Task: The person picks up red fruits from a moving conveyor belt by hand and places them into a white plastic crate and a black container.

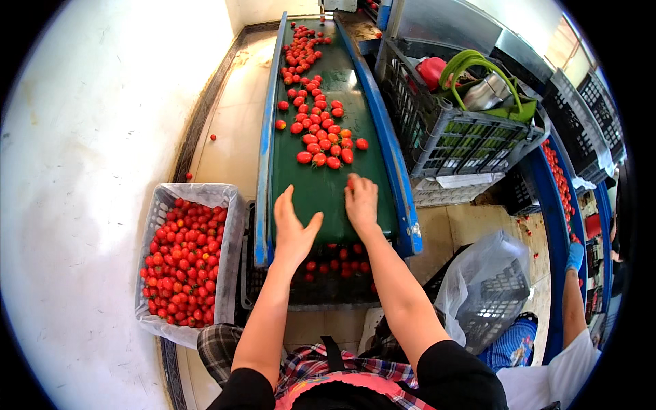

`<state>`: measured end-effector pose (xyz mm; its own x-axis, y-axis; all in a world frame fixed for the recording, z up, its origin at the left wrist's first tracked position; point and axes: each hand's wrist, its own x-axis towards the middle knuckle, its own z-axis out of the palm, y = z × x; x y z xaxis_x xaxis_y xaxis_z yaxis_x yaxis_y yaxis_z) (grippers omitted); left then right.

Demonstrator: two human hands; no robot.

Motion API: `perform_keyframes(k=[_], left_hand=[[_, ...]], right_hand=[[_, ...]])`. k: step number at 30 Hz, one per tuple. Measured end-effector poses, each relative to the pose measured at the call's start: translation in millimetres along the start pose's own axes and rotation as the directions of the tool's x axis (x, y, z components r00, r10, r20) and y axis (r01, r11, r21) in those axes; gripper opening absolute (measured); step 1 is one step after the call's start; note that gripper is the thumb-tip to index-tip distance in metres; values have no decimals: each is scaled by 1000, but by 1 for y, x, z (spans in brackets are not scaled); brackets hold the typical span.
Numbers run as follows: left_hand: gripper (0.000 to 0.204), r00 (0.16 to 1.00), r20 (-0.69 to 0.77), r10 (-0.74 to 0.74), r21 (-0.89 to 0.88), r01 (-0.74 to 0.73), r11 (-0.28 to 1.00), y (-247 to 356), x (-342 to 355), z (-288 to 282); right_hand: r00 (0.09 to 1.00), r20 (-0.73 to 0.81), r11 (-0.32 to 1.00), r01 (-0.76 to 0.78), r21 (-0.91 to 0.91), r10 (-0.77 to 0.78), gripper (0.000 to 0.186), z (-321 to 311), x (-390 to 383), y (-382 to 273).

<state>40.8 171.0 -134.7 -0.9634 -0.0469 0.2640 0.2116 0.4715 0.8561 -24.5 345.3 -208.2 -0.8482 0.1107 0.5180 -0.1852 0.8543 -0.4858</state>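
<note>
Small red tomatoes (321,133) lie in a long cluster on the green conveyor belt (290,195), stretching away to its far end. Over the left side of the near belt is my left hand (294,229), thumb and fingers spread, holding nothing. My right hand (361,203) is closed at the belt's right side, with a single cherry tomato (351,180) at its fingertips. Below the belt's near end, a dark crate (321,295) has more tomatoes in it, partly hidden by my forearms.
Blue rails (386,137) edge the belt. A lined crate (232,225) full of tomatoes stands left, near the white wall. At right are a black crate (465,140) with a green-handled bag (492,92) and a plastic-lined crate (492,287). A co-worker's blue-gloved hand (575,255) rests at another conveyor.
</note>
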Motion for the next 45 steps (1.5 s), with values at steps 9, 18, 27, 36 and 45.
perform_keyframes(k=[9, 18, 27, 36, 45], left_hand=[[113, 999, 23, -22, 394, 11, 919, -49, 116, 84], [43, 958, -255, 135, -53, -153, 987, -69, 170, 133], [28, 961, 44, -272, -850, 179, 496, -70, 143, 116], [30, 920, -142, -365, -816, 100, 569, -2, 26, -19], [47, 625, -545, -559, -799, -185, 572, -107, -18, -229]], right_hand=[[932, -173, 916, -256, 310, 319, 41, 41, 80, 41], [917, -18, 755, -317, 575, 398, 27, 69, 109, 27], [788, 304, 14, -368, 930, 536, 30, 51, 80, -37], [810, 399, -80, -406, 910, 429, 28, -18, -3, -162], [963, 184, 440, -81, 894, -195, 59, 0, -28, -310]])
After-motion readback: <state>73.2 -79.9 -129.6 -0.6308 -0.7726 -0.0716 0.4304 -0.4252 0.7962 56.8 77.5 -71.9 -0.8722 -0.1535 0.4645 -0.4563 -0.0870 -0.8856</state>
